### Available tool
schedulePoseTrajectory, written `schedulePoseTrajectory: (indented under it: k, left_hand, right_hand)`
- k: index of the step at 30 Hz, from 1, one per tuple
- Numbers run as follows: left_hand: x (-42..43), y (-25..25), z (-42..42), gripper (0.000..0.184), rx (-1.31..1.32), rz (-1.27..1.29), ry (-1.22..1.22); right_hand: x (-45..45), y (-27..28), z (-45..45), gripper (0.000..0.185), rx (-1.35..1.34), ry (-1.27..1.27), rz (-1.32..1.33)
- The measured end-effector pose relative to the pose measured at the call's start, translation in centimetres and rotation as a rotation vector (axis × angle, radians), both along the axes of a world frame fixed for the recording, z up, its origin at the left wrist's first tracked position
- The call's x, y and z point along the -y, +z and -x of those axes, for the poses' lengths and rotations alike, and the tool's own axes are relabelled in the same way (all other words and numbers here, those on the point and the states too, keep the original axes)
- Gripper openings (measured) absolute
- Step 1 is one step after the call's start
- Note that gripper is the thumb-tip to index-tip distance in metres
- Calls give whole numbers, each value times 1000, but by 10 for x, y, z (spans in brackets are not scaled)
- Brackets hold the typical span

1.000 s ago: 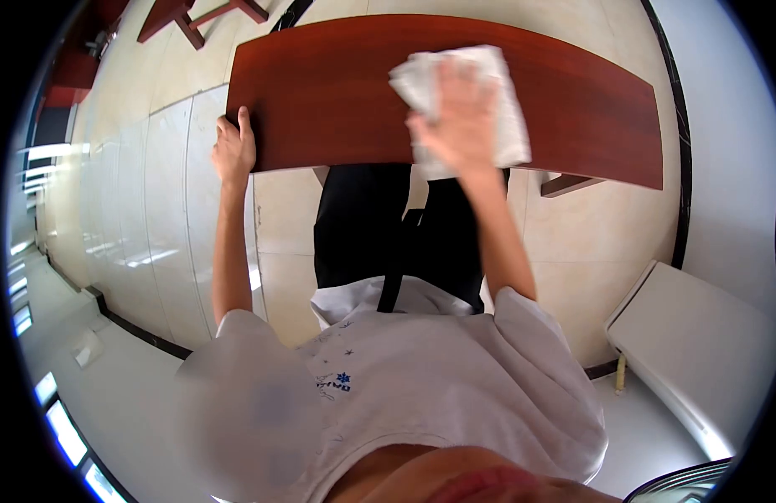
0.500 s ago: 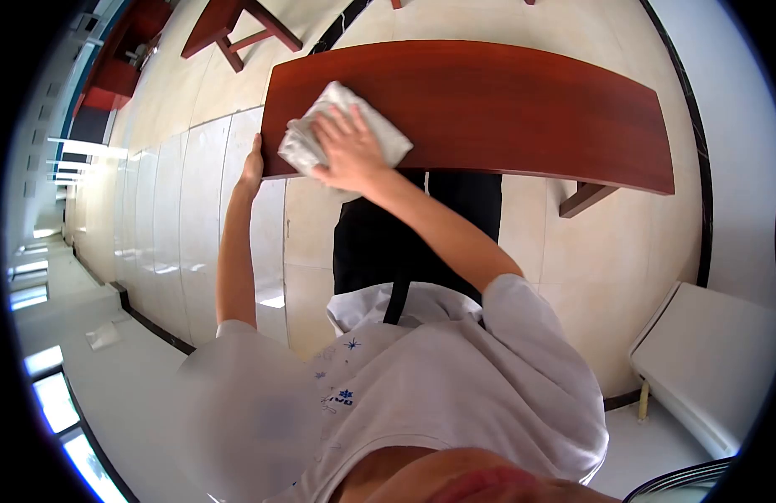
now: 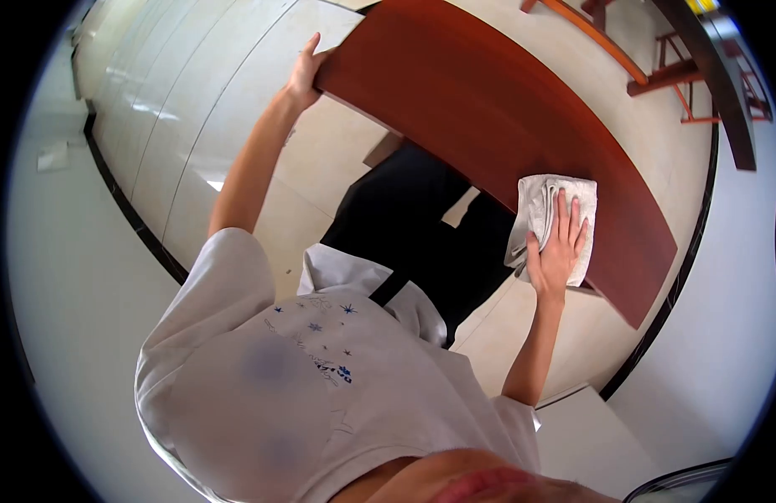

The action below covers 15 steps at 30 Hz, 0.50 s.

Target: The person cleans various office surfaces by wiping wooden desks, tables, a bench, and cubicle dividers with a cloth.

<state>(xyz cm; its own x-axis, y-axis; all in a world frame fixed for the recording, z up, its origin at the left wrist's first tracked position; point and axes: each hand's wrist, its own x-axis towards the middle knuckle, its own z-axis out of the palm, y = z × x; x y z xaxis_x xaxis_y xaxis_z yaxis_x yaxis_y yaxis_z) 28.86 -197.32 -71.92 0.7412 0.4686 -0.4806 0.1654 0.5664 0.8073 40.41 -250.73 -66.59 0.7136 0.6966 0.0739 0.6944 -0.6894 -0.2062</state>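
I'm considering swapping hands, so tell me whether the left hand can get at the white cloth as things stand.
Probably not from there: the left hand is at the left end of the reddish bench, while the white cloth lies toward the other end, under the right hand.

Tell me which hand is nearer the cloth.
Right. The right hand lies on the cloth, fingers spread; the left hand is well away from it, at the left end of the bench.
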Motion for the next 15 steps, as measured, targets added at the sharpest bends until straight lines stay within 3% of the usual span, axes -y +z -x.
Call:
schedulePoseTrajectory:
  k: [5, 11, 13, 14, 15]
  left_hand:
    - [23, 21, 7, 83, 148, -3, 39]
    - [11, -7, 8, 87, 239, 95, 118]
    - [20, -5, 15, 82, 285, 345, 258]
    - [24, -20, 19, 80, 288, 501, 353]
    - [19, -80, 24, 76, 491, 383, 371]
  right_hand:
    - [-96, 3, 14, 80, 1, 200, -49]
    - [-278, -7, 47, 79, 82, 545, -195]
    - [-329, -14, 55, 78, 110, 610, -261]
    - [-348, -15, 58, 78, 121, 626, -279]
    - [-363, -16, 60, 77, 104, 626, -269]
